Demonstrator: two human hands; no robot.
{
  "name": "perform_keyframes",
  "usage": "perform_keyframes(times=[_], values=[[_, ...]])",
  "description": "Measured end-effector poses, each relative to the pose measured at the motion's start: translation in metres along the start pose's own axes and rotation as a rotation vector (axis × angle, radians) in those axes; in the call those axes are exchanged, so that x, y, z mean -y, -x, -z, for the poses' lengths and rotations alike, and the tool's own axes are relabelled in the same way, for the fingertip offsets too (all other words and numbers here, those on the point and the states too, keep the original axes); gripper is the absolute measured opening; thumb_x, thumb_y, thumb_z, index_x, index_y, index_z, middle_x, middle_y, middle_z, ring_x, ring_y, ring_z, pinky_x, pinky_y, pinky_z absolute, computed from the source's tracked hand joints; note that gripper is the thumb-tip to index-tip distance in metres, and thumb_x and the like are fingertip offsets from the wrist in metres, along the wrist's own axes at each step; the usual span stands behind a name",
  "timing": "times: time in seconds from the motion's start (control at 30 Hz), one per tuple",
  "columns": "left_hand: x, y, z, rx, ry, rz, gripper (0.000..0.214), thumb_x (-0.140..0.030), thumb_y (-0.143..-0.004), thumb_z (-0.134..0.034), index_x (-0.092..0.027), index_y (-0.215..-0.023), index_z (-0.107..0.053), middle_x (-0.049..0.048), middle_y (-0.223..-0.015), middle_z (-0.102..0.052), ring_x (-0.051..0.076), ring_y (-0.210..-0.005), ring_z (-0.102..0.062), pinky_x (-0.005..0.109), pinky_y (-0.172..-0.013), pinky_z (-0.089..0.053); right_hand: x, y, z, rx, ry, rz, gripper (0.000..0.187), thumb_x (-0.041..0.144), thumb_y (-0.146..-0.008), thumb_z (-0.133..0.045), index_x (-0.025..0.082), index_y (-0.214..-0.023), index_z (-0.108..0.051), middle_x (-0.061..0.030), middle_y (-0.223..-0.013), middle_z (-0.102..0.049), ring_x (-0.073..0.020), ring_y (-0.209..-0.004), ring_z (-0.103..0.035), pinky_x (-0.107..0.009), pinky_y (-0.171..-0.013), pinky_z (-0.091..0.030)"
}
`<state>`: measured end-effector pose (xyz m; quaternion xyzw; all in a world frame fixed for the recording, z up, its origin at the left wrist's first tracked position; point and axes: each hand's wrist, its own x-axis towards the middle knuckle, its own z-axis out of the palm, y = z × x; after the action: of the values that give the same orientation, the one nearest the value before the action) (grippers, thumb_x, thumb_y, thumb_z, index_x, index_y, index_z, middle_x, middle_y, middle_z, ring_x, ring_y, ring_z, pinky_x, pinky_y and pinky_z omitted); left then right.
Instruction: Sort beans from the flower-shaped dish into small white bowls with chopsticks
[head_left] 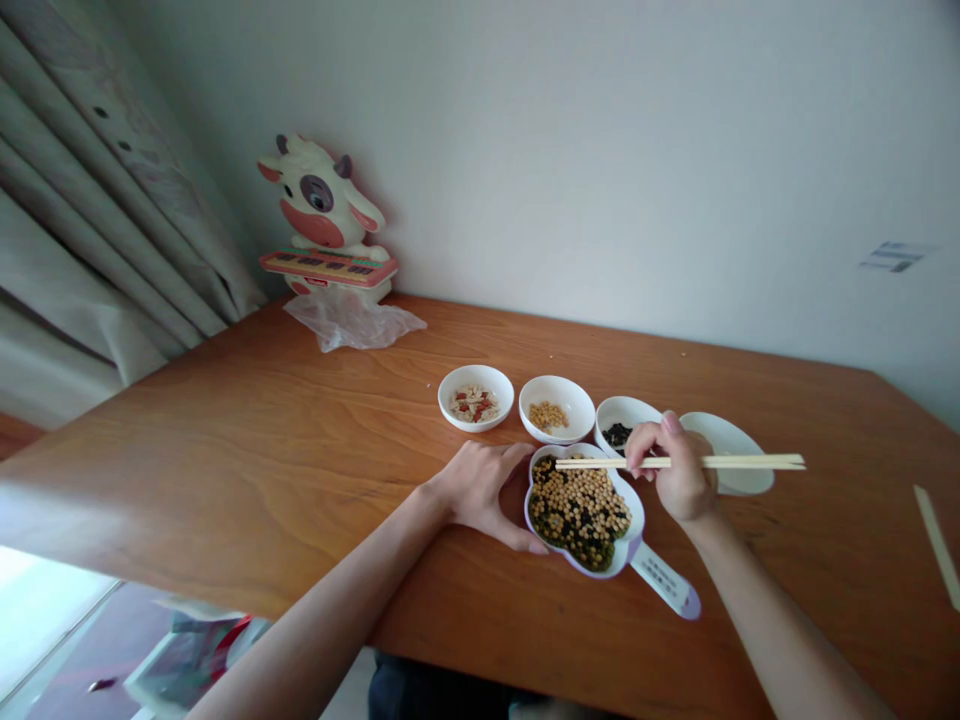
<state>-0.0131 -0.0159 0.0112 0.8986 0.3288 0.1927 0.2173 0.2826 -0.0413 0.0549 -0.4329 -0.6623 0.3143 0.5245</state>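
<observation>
Lower centre of frame: chopsticks are pinched level in the right hand grip, tips over the bean dish, which is braced by the open left hand. Picking is judged underway; the tips need lowering into it.

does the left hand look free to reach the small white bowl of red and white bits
Probably yes: the left hand rests beside the white flower-shaped bowl of mixed beans, with only bare wooden table between it and that small white bowl.
</observation>
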Motion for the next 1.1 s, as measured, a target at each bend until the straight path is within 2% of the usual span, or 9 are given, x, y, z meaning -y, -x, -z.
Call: perform_keyframes(times=[0.17,0.3,0.4,0.67,0.77,0.87,0.9,0.97,1.1], values=[[0.000,0.001,-0.002,0.025,-0.038,0.010,0.123,-0.101,-0.053,-0.077,-0.020,-0.144,-0.060,0.0115,-0.108,-0.082,0.036,-0.085,-0.079,0.038,-0.069,-0.057,-0.010,0.002,0.002,-0.077,-0.041,0.067,0.072,0.053,-0.113,-0.037,0.024,-0.057,-0.070,-0.0047,-0.050,-0.058,-0.0176,-0.049,-0.051,-0.038,-0.051,-0.034],[0.000,0.003,-0.005,0.006,-0.029,0.022,0.120,-0.098,-0.053,-0.079,-0.021,-0.142,-0.061,0.0148,-0.122,-0.081,0.041,-0.103,-0.080,0.044,-0.085,-0.062,-0.017,0.008,0.001,-0.205,-0.048,0.116,0.069,0.051,-0.113,-0.039,0.024,-0.058,-0.071,-0.0047,-0.052,-0.059,-0.0181,-0.050,-0.052,-0.038,-0.052,-0.037],[0.001,0.004,-0.006,-0.020,-0.005,0.021,0.117,-0.095,-0.056,-0.081,-0.022,-0.145,-0.059,0.0158,-0.127,-0.079,0.040,-0.106,-0.079,0.044,-0.088,-0.063,-0.020,0.016,-0.002,-0.264,-0.028,0.136,0.066,0.049,-0.113,-0.039,0.024,-0.062,-0.073,-0.0054,-0.054,-0.062,-0.0191,-0.051,-0.053,-0.038,-0.051,-0.036],[-0.001,0.007,-0.007,-0.068,-0.035,-0.026,0.114,-0.090,-0.060,-0.083,-0.024,-0.148,-0.058,0.0137,-0.122,-0.080,0.038,-0.104,-0.079,0.044,-0.088,-0.064,-0.023,0.032,-0.017,-0.212,0.027,0.236,0.054,0.041,-0.114,-0.040,0.025,-0.078,-0.078,-0.0054,-0.067,-0.069,-0.0209,-0.062,-0.064,-0.039,-0.058,-0.045],[0.005,0.011,-0.008,-0.114,-0.073,-0.067,0.107,-0.092,-0.064,-0.077,-0.023,-0.144,-0.061,0.0116,-0.113,-0.080,0.034,-0.095,-0.079,0.041,-0.081,-0.064,-0.020,0.035,-0.018,-0.186,0.054,0.267,0.052,0.041,-0.113,-0.042,0.024,-0.079,-0.077,-0.0061,-0.072,-0.072,-0.0221,-0.067,-0.068,-0.039,-0.061,-0.049],[0.012,0.010,-0.001,-0.163,-0.106,-0.090,0.092,-0.095,-0.075,-0.061,-0.021,-0.129,-0.067,0.0097,-0.103,-0.079,0.029,-0.085,-0.078,0.038,-0.074,-0.062,-0.017,0.035,-0.018,-0.214,0.074,0.305,0.051,0.040,-0.114,-0.040,0.025,-0.080,-0.076,-0.0065,-0.074,-0.073,-0.0227,-0.068,-0.069,-0.039,-0.061,-0.050],[0.013,0.007,0.002,-0.201,-0.133,-0.085,0.084,-0.091,-0.083,-0.054,-0.020,-0.124,-0.068,0.0103,-0.100,-0.078,0.029,-0.085,-0.077,0.038,-0.074,-0.061,-0.016,0.034,-0.018,-0.236,0.082,0.317,0.051,0.039,-0.114,-0.039,0.025,-0.082,-0.076,-0.0069,-0.075,-0.073,-0.0231,-0.069,-0.069,-0.039,-0.062,-0.051],[0.014,-0.002,0.011,-0.271,-0.204,-0.063,0.062,-0.074,-0.099,-0.045,-0.019,-0.117,-0.069,0.0110,-0.095,-0.076,0.028,-0.088,-0.075,0.040,-0.080,-0.059,-0.015,0.034,-0.018,-0.275,0.108,0.339,0.050,0.038,-0.115,-0.037,0.025,-0.087,-0.077,-0.0079,-0.079,-0.075,-0.0238,-0.073,-0.070,-0.040,-0.064,-0.052],[0.010,-0.026,0.022,-0.368,-0.360,-0.012,0.040,-0.055,-0.104,-0.056,-0.020,-0.120,-0.069,0.0121,-0.103,-0.074,0.030,-0.099,-0.068,0.046,-0.093,-0.055,-0.015,0.032,-0.012,-0.230,0.203,0.354,0.046,0.038,-0.115,-0.039,0.024,-0.100,-0.080,-0.0089,-0.087,-0.080,-0.0216,-0.070,-0.071,-0.038,-0.065,-0.055]])
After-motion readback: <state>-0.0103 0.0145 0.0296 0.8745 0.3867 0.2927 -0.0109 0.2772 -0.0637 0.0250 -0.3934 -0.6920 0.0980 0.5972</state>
